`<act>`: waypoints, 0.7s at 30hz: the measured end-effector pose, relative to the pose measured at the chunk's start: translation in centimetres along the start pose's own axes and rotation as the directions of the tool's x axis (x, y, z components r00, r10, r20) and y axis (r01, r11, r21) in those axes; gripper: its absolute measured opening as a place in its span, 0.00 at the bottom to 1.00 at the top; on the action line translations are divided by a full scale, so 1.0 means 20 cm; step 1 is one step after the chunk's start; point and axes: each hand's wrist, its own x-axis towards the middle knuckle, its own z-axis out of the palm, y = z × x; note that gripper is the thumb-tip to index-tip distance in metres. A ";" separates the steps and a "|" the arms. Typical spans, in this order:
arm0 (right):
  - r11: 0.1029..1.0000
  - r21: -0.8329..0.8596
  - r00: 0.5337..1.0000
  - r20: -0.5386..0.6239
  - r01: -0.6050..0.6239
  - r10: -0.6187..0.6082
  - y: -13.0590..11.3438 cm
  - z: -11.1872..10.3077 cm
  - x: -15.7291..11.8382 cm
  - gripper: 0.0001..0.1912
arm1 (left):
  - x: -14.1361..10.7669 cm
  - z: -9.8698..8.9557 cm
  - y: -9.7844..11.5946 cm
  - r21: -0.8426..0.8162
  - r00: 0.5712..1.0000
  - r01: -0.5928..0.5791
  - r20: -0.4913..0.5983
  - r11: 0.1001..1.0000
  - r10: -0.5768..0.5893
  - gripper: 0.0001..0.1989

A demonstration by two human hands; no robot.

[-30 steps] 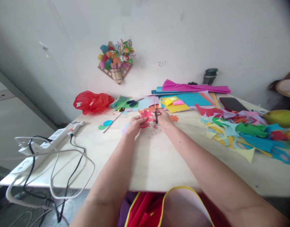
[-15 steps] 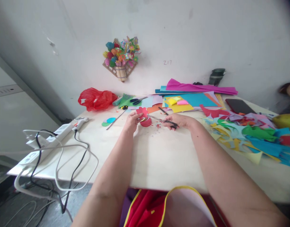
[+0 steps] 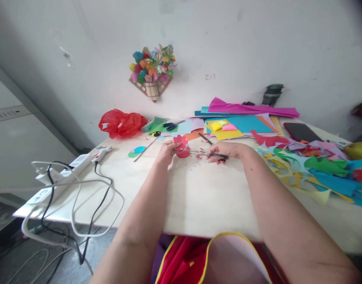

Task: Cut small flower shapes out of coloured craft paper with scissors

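Note:
Between the thumb and fingers of my left hand (image 3: 168, 152) is a red paper flower (image 3: 181, 141) with a scalloped edge. My right hand (image 3: 218, 153) is closed round the black handles of a pair of scissors (image 3: 198, 153). Their metal blades point left and reach the lower edge of the flower; whether they bite into the paper I cannot tell. Just below the flower, a red paper piece (image 3: 183, 153) shows, partly hidden by the blades. Small red paper scraps (image 3: 199, 156) lie on the table under the scissors.
Blue and green paper circles (image 3: 139, 150) lie to the left, near a power strip (image 3: 62, 175) with loose cables. Behind are a red plastic bag (image 3: 121, 124), another pair of scissors (image 3: 171, 126) and coloured sheets (image 3: 251, 124). On the right are a phone (image 3: 301, 131) and colourful paper offcuts (image 3: 325, 167).
The flower has turned in my left hand. My right hand has shifted slightly right, and the scissor blades now lie lower, across the flower's bottom edge.

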 end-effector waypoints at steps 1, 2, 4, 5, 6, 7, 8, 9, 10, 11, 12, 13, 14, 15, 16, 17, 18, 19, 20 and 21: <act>1.000 -0.005 1.000 0.008 0.007 -0.007 0.01 0.00 0.01 0.24 | 0.00 0.00 0.00 0.000 1.000 0.003 0.009 1.000 -0.003 0.09; 1.000 -0.011 1.000 0.018 0.016 -0.015 0.01 0.01 0.03 0.24 | 0.00 0.00 0.00 0.002 1.000 0.007 0.014 1.000 -0.007 0.08; 1.000 -0.011 0.999 0.036 0.025 -0.025 0.02 0.02 0.06 0.25 | 0.00 0.01 -0.01 0.007 1.000 0.019 0.025 1.000 -0.019 0.08; 1.000 -0.012 0.999 0.034 0.025 -0.024 0.03 0.03 0.08 0.26 | 0.00 0.01 -0.01 0.011 0.999 0.028 0.030 1.000 -0.028 0.08; 1.000 -0.010 0.999 0.026 0.021 -0.021 0.02 0.04 0.09 0.26 | -0.01 0.02 -0.01 0.016 0.999 0.039 0.035 0.999 -0.039 0.08; 1.000 -0.007 1.000 0.017 0.019 -0.019 0.02 0.04 0.10 0.26 | -0.01 0.02 -0.01 0.023 0.998 0.050 0.040 0.998 -0.051 0.08; 1.000 0.000 1.000 0.008 0.019 -0.019 0.01 0.05 0.11 0.26 | -0.01 0.03 -0.01 0.031 0.997 0.061 0.045 0.998 -0.063 0.07; 1.000 0.007 1.000 -0.002 0.021 -0.021 0.00 0.06 0.11 0.26 | -0.02 0.03 -0.01 0.040 0.996 0.073 0.049 0.997 -0.075 0.07; 1.000 0.013 1.000 -0.011 0.023 -0.023 -0.01 0.06 0.10 0.26 | -0.02 0.04 -0.01 0.048 0.995 0.082 0.049 0.995 -0.084 0.07; 1.000 0.015 1.000 -0.020 0.023 -0.023 -0.02 0.07 0.10 0.26 | -0.03 0.05 -0.01 0.054 0.994 0.091 0.048 0.994 -0.094 0.06; 1.000 0.014 0.999 -0.028 0.022 -0.022 -0.03 0.07 0.09 0.26 | -0.03 0.05 -0.01 0.060 0.994 0.101 0.046 0.993 -0.103 0.06; 1.000 0.009 0.999 -0.034 0.018 -0.018 -0.04 0.07 0.09 0.26 | -0.03 0.06 -0.01 0.062 0.993 0.109 0.041 0.992 -0.112 0.05; 1.000 0.005 0.999 -0.040 0.014 -0.013 -0.04 0.08 0.09 0.26 | -0.04 0.06 -0.01 0.064 0.992 0.118 0.037 0.991 -0.121 0.05; 1.000 0.003 0.999 -0.042 0.011 -0.011 -0.05 0.08 0.09 0.26 | -0.04 0.07 -0.01 0.065 0.991 0.126 0.034 0.990 -0.128 0.04; 1.000 0.005 0.999 -0.044 0.011 -0.011 -0.05 0.08 0.09 0.25 | -0.04 0.07 0.00 0.064 0.990 0.132 0.032 0.989 -0.134 0.04; 1.000 0.009 0.999 -0.046 0.014 -0.014 -0.05 0.09 0.09 0.25 | -0.04 0.07 0.00 0.063 0.990 0.138 0.031 0.988 -0.140 0.04; 1.000 0.013 0.999 -0.046 0.018 -0.017 -0.05 0.09 0.10 0.25 | -0.04 0.08 0.00 0.060 0.989 0.142 0.030 0.988 -0.144 0.03; 1.000 0.016 0.999 -0.046 0.023 -0.022 -0.05 0.09 0.10 0.24 | -0.05 0.08 0.00 0.056 0.989 0.145 0.027 0.988 -0.146 0.03; 0.999 0.017 0.999 -0.046 0.027 -0.026 -0.05 0.09 0.10 0.24 | -0.05 0.08 0.00 0.050 0.989 0.147 0.024 0.988 -0.148 0.03; 0.999 0.018 0.998 -0.048 0.032 -0.031 -0.05 0.09 0.10 0.24 | -0.05 0.08 0.00 0.041 0.988 0.152 0.021 0.988 -0.153 0.03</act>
